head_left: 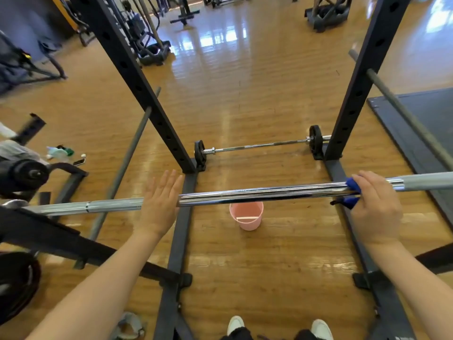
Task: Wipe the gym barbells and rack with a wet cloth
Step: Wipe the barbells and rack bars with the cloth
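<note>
A chrome barbell [257,193] lies across the view at waist height, resting in the black rack [137,77]. My right hand [375,204] grips the bar right of centre with a blue cloth [353,190] wrapped round it under the fingers. My left hand [159,204] lies flat on top of the bar left of centre, fingers straight and spread forward. A second, smaller barbell [259,146] with black plates rests on the floor between the two far rack posts.
A pink bucket [246,215] stands on the wooden floor below the bar, between the rack's base rails [179,241]. Safety rods slant at left [127,153] and right [402,106]. Weight plates lie at the left, a dark mat [429,123] at right, my shoes at the bottom.
</note>
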{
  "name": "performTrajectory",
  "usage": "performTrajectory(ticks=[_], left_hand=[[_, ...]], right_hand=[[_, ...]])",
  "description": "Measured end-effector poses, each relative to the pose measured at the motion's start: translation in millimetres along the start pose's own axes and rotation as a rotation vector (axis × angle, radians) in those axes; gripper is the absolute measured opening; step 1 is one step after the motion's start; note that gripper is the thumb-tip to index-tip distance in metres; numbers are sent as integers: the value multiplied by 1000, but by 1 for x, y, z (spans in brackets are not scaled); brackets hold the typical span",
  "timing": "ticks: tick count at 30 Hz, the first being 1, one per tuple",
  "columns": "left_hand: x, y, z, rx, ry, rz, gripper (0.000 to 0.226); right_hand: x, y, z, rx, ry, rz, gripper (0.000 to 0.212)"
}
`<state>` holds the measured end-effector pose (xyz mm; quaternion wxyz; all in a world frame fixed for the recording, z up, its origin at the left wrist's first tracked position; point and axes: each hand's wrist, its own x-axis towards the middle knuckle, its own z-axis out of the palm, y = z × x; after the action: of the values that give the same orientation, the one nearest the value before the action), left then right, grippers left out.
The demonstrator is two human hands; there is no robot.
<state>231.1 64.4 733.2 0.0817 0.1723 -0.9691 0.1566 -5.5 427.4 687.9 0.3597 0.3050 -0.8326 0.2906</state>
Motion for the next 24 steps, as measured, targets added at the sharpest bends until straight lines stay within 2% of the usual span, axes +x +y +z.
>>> performTrajectory(ticks=[3,6,11,15,19,24], left_hand=[[5,-7,5,-7,69,45,65],[7,-15,12,-30,130,151,48],[11,-18,15,-34,84,151,72],[15,-21,13,-19,26,181,80],[18,-21,5,-30,-33,190,81],[12,-12,4,-80,34,101,74]], right_hand=[[2,-3,0,-5,6,-27,36],[2,-4,-3,-17,-18,-13,30],[12,-1,-20,33,-159,-23,35],[22,3,-29,74,-271,20,32],[24,-3,-31,86,-310,75,42],[16,-2,-40,108,-304,137,39]])
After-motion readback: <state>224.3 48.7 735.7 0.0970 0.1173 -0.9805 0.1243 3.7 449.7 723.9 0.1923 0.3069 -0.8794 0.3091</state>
